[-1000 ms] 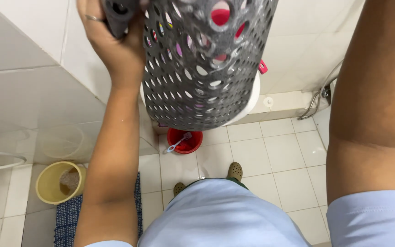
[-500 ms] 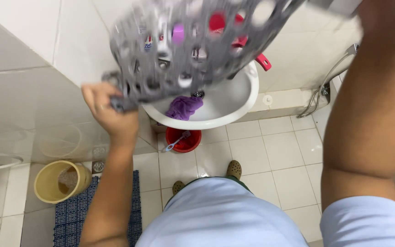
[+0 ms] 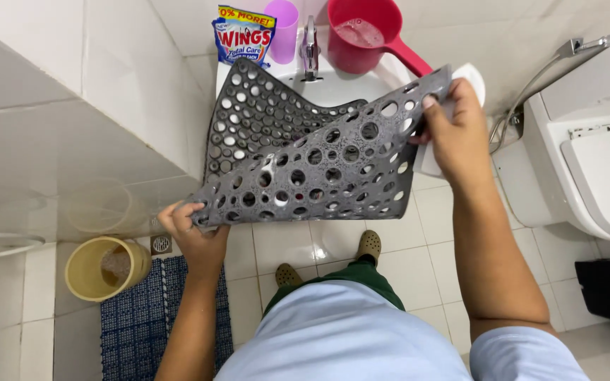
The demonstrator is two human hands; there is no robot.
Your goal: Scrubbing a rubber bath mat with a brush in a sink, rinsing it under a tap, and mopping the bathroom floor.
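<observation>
Grey perforated plastic basket [image 3: 305, 159] held between both hands, flattened, over the white sink [image 3: 333, 88]. Left hand [image 3: 192, 229] clenched on the lower near corner; right hand [image 3: 457, 134] pinching the upper far corner. Long axis rising diagonally from left hand toward right. Red dipper [image 3: 365, 35] behind, on the sink edge.

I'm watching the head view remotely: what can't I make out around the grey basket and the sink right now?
- Sink bowl, head view: mostly covered by the perforated grey basket; contents unseen.
- Right hand grip: fingertips curl behind the basket rim.
- Left hand grip: fingertips tucked under the lower corner.
- Red dipper: cut off by the top edge.
- Yellow bucket: contents too unclear to tell.
</observation>
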